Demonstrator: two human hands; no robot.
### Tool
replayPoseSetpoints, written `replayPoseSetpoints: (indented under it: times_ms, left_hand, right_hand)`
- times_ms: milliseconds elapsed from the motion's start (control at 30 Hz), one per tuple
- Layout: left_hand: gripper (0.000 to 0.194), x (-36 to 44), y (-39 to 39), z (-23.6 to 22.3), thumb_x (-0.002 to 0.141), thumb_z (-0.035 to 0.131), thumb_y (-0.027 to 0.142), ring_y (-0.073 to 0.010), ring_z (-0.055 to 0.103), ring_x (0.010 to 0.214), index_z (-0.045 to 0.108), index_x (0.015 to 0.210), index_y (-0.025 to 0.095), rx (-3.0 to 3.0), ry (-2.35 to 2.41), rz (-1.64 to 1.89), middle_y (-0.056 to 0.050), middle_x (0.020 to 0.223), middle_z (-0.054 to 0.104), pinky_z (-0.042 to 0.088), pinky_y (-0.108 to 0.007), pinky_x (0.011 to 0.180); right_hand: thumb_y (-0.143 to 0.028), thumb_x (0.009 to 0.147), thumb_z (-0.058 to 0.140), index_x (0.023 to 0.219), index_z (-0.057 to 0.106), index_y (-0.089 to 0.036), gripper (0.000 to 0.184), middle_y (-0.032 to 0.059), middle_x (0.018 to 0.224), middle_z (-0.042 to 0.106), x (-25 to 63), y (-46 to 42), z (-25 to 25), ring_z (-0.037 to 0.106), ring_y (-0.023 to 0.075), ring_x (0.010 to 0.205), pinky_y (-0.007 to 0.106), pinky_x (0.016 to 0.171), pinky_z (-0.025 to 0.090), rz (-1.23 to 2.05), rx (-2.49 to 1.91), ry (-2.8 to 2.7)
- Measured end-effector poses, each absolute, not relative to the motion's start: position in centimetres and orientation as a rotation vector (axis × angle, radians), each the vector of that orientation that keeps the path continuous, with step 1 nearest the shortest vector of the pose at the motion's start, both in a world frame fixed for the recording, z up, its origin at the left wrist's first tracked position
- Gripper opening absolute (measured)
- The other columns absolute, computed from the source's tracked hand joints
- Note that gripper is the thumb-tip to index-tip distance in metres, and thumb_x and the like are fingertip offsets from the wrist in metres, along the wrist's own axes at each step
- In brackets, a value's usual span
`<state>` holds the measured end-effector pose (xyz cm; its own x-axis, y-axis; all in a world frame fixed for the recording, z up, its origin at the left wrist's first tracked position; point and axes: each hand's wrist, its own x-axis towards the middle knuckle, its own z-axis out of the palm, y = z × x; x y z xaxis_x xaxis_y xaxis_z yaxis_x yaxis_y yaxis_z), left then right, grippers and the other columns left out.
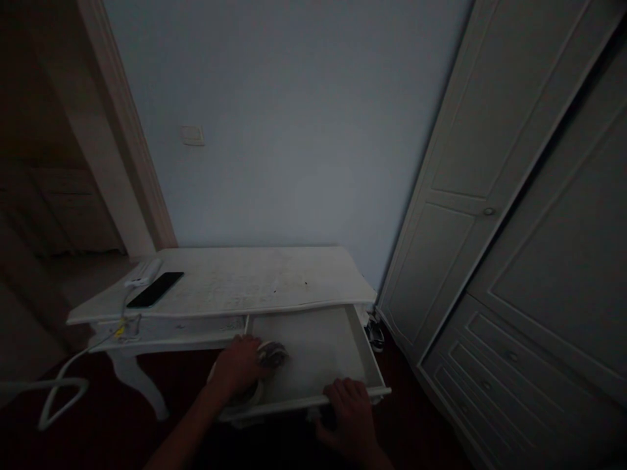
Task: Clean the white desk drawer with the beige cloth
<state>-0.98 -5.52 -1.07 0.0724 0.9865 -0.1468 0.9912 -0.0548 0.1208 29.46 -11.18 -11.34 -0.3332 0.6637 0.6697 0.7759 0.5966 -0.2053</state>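
An open drawer (pixel 318 349) stands pulled out from the white table (pixel 255 274). Inside its left part is my left hand (pixel 239 362), fingers curled round a rounded grey-and-white object (pixel 272 354) whose kind is too dim to tell. Below that hand, a pale ring-shaped object (pixel 249 397) lies in the drawer's near left corner, partly covered by my hand and forearm. My right hand (pixel 349 408) grips the drawer's front edge, its fingers hooked over the top and the thumb below, near the knob.
On the tabletop's left lie a dark phone (pixel 155 290) and a white power strip (pixel 144 271), with a white cable (pixel 73 362) hanging off that side. White wardrobes (pixel 441 215) line the right. Shoes (pixel 375 334) are on the dark floor beside the table.
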Motion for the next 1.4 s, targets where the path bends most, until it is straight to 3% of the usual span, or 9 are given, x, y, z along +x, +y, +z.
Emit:
replayPoseSetpoints:
  times_ms: [233,400,600,733,833,933,1133,1300,1400]
  left_hand:
    - [0.033,1.3,-2.5,-0.4,0.090,0.054,0.018,-0.0374,0.053,0.127,0.074,0.116,0.013,2.609,2.063,-0.059,-0.021,0.128,0.068,0.035,-0.051,0.108]
    - [0.030,2.3,-0.3,-0.1,0.086,0.063,0.022,-0.0361,0.062,0.116,0.075,0.112,0.013,2.622,1.896,-0.178,-0.021,0.119,0.072,0.042,-0.049,0.102]
    - [0.040,4.0,0.4,-1.2,0.094,0.045,0.013,-0.0403,0.062,0.121,0.066,0.127,0.006,2.490,1.981,-0.117,-0.030,0.130,0.065,0.046,-0.055,0.100]
    - [0.042,5.5,-0.6,-3.0,0.091,0.060,0.037,-0.0341,0.068,0.113,0.067,0.126,0.015,2.442,1.762,-0.119,-0.019,0.126,0.071,0.053,-0.043,0.095]
    - [0.052,6.6,-1.1,-4.3,0.072,0.078,0.050,-0.0278,0.073,0.104,0.072,0.119,0.028,2.411,1.488,-0.201,-0.004,0.118,0.077,0.057,-0.033,0.085]
    - [0.052,7.4,-0.7,-4.7,0.060,0.085,0.043,-0.0276,0.075,0.094,0.077,0.109,0.029,2.326,1.191,-0.406,-0.002,0.111,0.080,0.058,-0.033,0.077]
    - [0.039,5.5,1.0,-3.0,0.060,0.085,0.034,-0.0280,0.075,0.089,0.080,0.097,0.027,2.281,1.221,-0.592,-0.003,0.102,0.081,0.059,-0.034,0.075]
    - [0.056,1.8,0.7,-2.1,0.083,0.067,0.030,-0.0385,0.063,0.125,0.062,0.138,0.021,2.408,1.659,-0.342,-0.020,0.144,0.060,0.051,-0.050,0.101]
    - [0.061,1.7,0.9,-2.1,0.091,0.054,0.022,-0.0418,0.057,0.130,0.047,0.151,0.021,2.428,1.889,-0.199,-0.025,0.154,0.047,0.048,-0.057,0.103]
  right_hand:
    - [-0.048,0.072,0.075,0.099,0.060,-0.026,0.037,0.0018,0.091,0.067,29.5,-11.1,-11.8,0.057,0.0262,0.087,0.041,0.085,0.035,-0.197,-1.123,-2.066]
    - [-0.047,0.071,0.076,0.096,0.059,-0.026,0.036,0.0007,0.089,0.066,29.4,-11.0,-11.6,0.056,0.0251,0.085,0.040,0.083,0.035,-0.189,-1.115,-2.060]
    - [-0.046,0.073,0.074,0.096,0.059,-0.026,0.034,0.0014,0.088,0.066,29.4,-11.1,-11.7,0.056,0.0249,0.085,0.040,0.084,0.035,-0.200,-1.141,-2.082]
    - [-0.041,0.072,0.074,0.100,0.059,-0.026,0.035,0.0024,0.094,0.068,29.4,-11.3,-11.7,0.058,0.0258,0.088,0.041,0.086,0.036,-0.223,-1.156,-2.103]
    - [-0.041,0.074,0.074,0.103,0.059,-0.026,0.036,0.0030,0.099,0.070,29.5,-11.3,-11.7,0.059,0.0268,0.092,0.042,0.089,0.036,-0.183,-1.155,-2.122]
    - [-0.045,0.075,0.074,0.103,0.059,-0.026,0.037,0.0032,0.099,0.070,29.5,-11.2,-11.9,0.059,0.0272,0.092,0.042,0.089,0.037,-0.159,-1.148,-2.113]
    - [-0.054,0.074,0.074,0.104,0.061,-0.026,0.043,0.0022,0.097,0.069,29.6,-11.2,-12.3,0.058,0.0261,0.089,0.040,0.087,0.036,-0.161,-1.162,-2.123]
    - [-0.058,0.071,0.075,0.095,0.059,-0.025,0.043,0.0015,0.092,0.068,29.4,-11.3,-12.0,0.056,0.0248,0.086,0.040,0.084,0.035,-0.169,-1.190,-2.095]
    - [-0.056,0.070,0.076,0.097,0.059,-0.026,0.044,0.0013,0.092,0.068,29.3,-11.3,-11.9,0.057,0.0252,0.088,0.040,0.087,0.036,-0.185,-1.189,-2.089]
